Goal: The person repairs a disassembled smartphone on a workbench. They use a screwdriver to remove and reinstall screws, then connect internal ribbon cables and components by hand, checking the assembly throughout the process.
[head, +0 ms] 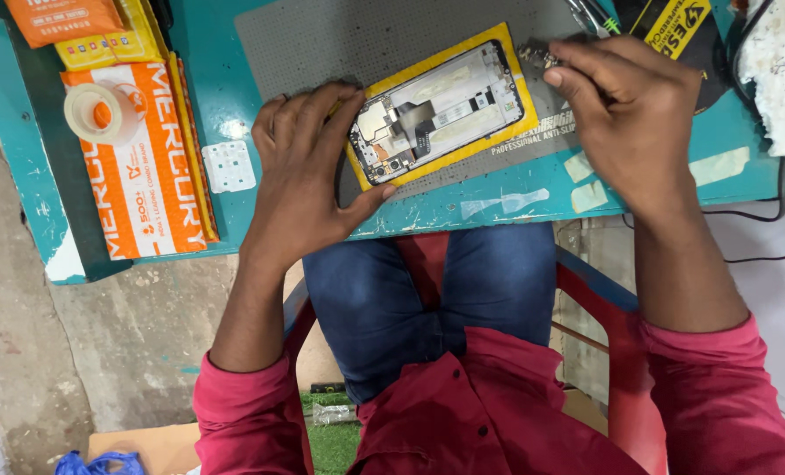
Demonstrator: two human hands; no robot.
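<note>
An opened phone with its back off lies tilted on a yellow panel, on a grey work mat. Circuit boards and flat cables show inside it. My left hand rests against the phone's left end, thumb under its lower corner, steadying it. My right hand sits at the phone's right end, fingers pinched on a small dark metal part just off the top right corner.
The teal bench holds orange packets with a roll of clear tape on top at the left. A white square piece lies beside them. Black cables hang at right. Red chair arms flank my lap.
</note>
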